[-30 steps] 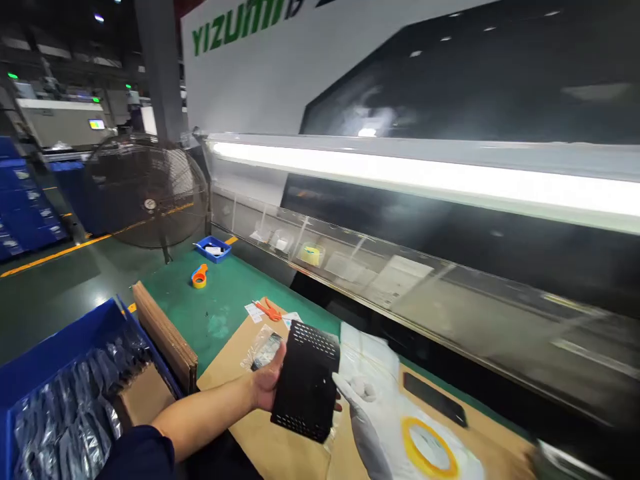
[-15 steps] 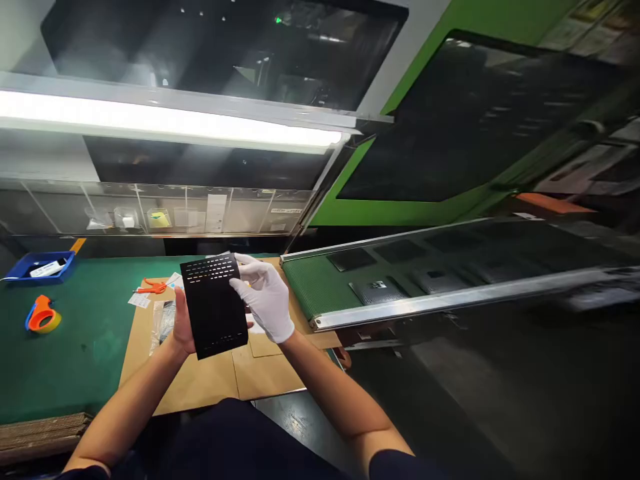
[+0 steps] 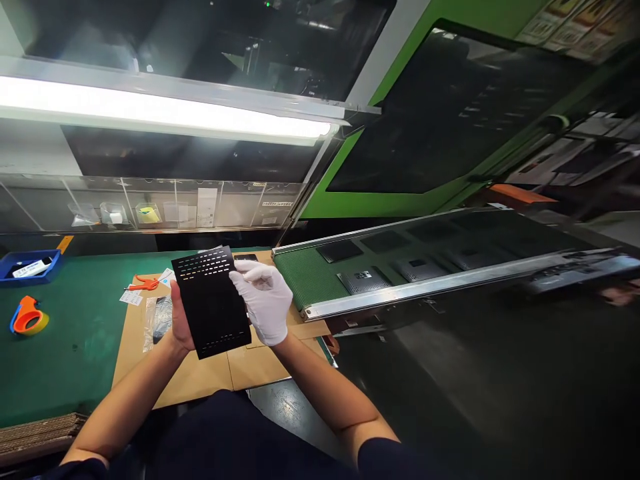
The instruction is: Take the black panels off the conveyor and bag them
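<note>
A flat black panel [image 3: 213, 303] with rows of slots along its top and bottom is held up above the cardboard. My bare left hand [image 3: 181, 319] grips its left side, with most of the fingers hidden behind it. On my right hand [image 3: 265, 297] is a white glove; its fingers are closed at the panel's upper right edge. Below lies a brown cardboard sheet [image 3: 195, 380], with a clear plastic bag [image 3: 159, 320] on it left of my left hand. An orange air blow gun [image 3: 146, 283] rests beyond the bag.
A green conveyor belt [image 3: 300, 277] carrying several dark panels [image 3: 364, 281] runs off to the right. On the green bench [image 3: 80, 353] stand an orange and blue tape dispenser [image 3: 29, 317] and a blue tray [image 3: 50, 272]. A bright lamp [image 3: 165, 110] hangs above clear bins [image 3: 187, 207].
The view has shifted slightly, moving the surroundings left in the picture. The panel is tilted a little more, still in both hands.
</note>
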A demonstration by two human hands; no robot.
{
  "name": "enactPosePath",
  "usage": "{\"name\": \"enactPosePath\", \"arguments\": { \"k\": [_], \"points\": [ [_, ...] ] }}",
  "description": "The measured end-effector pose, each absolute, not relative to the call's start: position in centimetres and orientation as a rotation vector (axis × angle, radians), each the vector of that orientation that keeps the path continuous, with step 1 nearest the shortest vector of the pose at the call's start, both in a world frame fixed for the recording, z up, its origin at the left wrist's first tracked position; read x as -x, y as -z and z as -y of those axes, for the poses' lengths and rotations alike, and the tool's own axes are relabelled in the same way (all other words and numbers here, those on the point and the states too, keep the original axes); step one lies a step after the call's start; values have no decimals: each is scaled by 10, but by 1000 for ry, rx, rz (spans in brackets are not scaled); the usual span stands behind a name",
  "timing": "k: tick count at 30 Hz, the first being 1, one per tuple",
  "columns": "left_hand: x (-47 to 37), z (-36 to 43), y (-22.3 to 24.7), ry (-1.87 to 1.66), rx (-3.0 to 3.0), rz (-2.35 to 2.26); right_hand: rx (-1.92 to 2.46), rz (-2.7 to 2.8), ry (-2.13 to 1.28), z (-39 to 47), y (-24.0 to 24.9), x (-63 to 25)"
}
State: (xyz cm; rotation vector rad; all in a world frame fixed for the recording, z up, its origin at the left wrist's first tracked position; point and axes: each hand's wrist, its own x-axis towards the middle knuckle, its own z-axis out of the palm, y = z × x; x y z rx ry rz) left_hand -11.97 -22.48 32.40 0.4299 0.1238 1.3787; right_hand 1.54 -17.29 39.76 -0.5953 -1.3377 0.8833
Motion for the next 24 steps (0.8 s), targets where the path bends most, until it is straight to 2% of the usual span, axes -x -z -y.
{"name": "enactPosePath", "arguments": {
  "k": [17,24],
  "points": [
    [115,241,-327,-1431,-420,-153,594,1285,-942,186,-397,-16],
    [111,248,-330,-1430,-425,-134,445,1299,-1018,187,-400,-20]
  ]
}}
